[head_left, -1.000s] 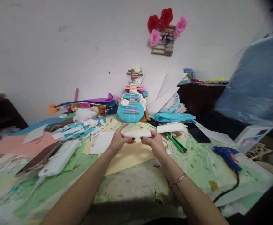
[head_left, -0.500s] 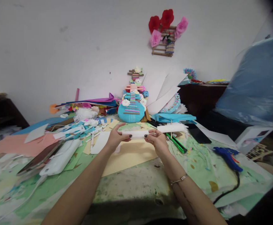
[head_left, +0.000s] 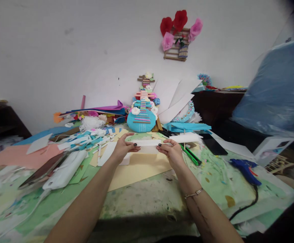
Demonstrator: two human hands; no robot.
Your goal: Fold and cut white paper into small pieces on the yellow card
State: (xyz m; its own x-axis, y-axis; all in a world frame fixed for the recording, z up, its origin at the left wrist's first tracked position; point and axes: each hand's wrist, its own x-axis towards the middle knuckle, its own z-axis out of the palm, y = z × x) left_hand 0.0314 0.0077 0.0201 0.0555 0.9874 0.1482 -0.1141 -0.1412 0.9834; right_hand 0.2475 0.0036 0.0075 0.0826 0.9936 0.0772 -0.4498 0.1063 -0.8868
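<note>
Left hand [head_left: 121, 150] and right hand [head_left: 174, 153] are farther apart than one second ago. Left fingers [head_left: 130, 146] pinch one end of white strip [head_left: 147, 143]; strip spans between hands, over desk [head_left: 149, 197]; right fingers [head_left: 164, 147] pinch its other end. Green cutter [head_left: 191, 155] lies just beside right hand.

White paper strip [head_left: 147, 143], turquoise-bodied model lute [head_left: 135, 123], blotched green tablecloth [head_left: 214, 192]

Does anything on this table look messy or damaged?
Yes: the green table cover is blotched unevenly, with a brown patch beside the black cord, and paper scraps lie jumbled at left. The held white strip shows no obvious damage.
</note>
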